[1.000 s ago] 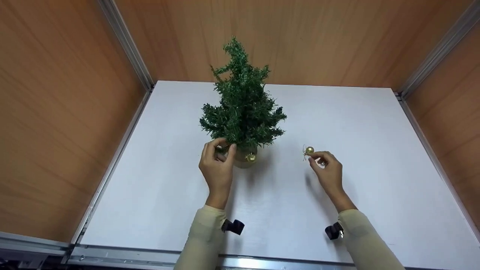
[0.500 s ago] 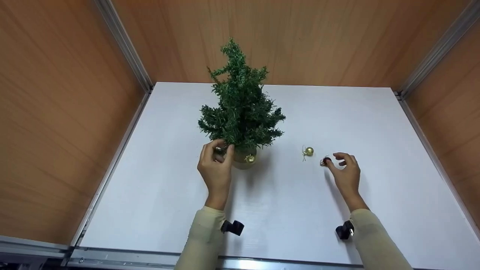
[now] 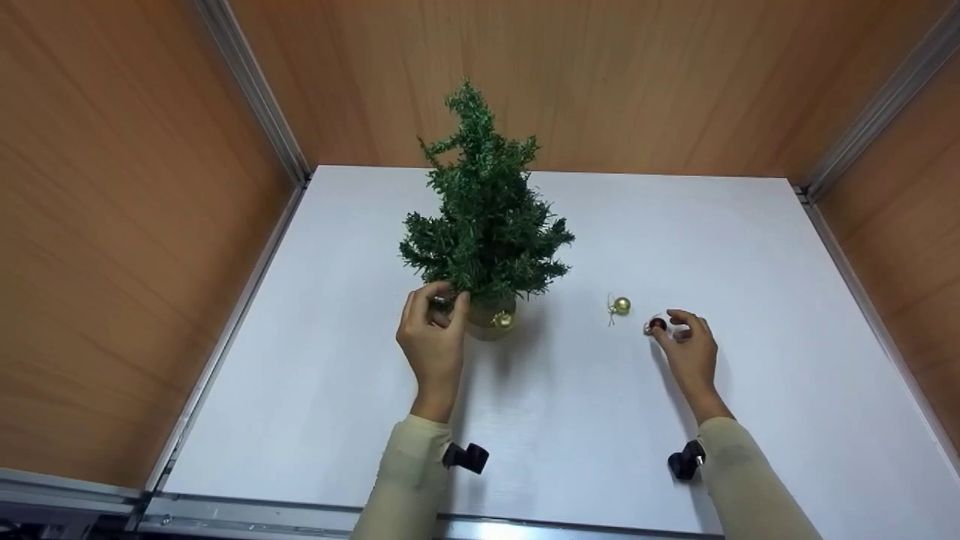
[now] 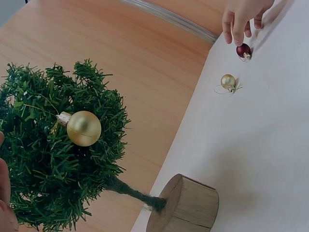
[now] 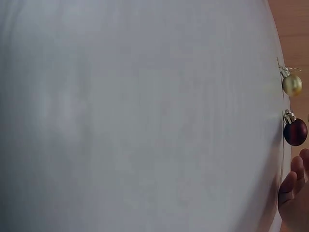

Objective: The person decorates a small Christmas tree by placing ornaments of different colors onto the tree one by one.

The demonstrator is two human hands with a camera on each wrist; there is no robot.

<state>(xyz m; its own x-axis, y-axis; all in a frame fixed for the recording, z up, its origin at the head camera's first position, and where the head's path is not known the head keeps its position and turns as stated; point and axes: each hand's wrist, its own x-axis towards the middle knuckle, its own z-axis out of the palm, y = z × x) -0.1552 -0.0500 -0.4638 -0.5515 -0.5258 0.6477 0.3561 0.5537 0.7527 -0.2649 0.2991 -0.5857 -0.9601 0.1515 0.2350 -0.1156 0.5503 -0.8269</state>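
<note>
A small green artificial Christmas tree stands on a wooden block base. My left hand is at its lower front branches, thumb and curled index finger gripping a branch; in the left wrist view only part of that hand shows at the left edge. A gold bauble hangs from the branches. To the right, my right hand has its fingers apart right by a dark red bauble, the thumb overlapping it in the head view. Another gold bauble lies beside it on the table.
The white table is bordered by wood-grain panels at the back and sides. Metal rails run along the corners and edges. A black camera sits on each wrist.
My right hand has let go of the gold bauble and moved right, beside the red bauble, with its fingers spread wider. The left hand has stayed at the tree.
</note>
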